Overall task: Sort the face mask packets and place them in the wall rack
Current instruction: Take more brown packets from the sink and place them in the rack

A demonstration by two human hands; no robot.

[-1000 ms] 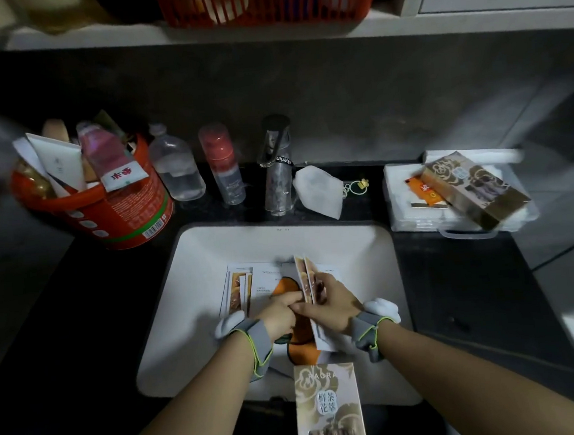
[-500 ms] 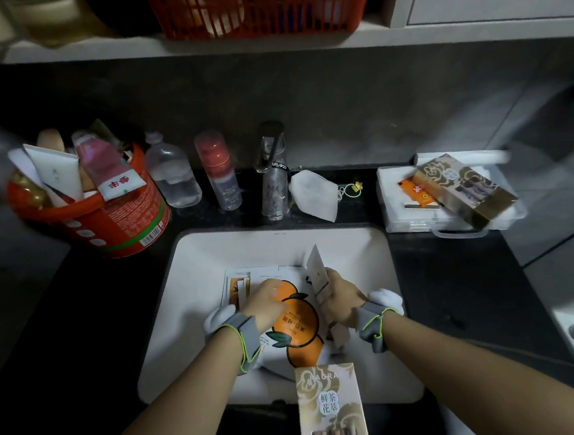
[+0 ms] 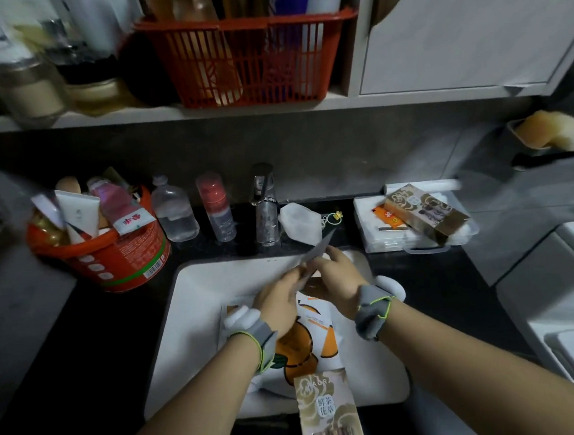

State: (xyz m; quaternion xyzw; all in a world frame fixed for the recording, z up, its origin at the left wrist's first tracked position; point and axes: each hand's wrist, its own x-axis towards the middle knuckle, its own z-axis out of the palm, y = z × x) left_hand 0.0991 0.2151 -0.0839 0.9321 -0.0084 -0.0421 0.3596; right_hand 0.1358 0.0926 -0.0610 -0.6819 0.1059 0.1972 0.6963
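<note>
Head view: thin face mask packets (image 3: pixel 317 252) are tilted edge-up over the sink (image 3: pixel 191 327) — left hand (image 3: pixel 278 302) and right hand (image 3: pixel 335 282) both pinch them. Orange-printed packets (image 3: pixel 305 343) lie in the sink. Advice: square the edges, grip firmly — the wall rack (image 3: pixel 99 117) is high above the sink.

Nearer you than your grip, the gold box (image 3: pixel 328 416) reads "AGRA" after an unclear first letter, then 鲜茶花萃 on a pale patch. Far left of the grip, the pink tube (image 3: pixel 116 203) bears two inverted red characters and the red bucket (image 3: pixel 120 261) a barcode. Print on the face mask packet (image 3: pixel 316 253) you hold is blurred.
</note>
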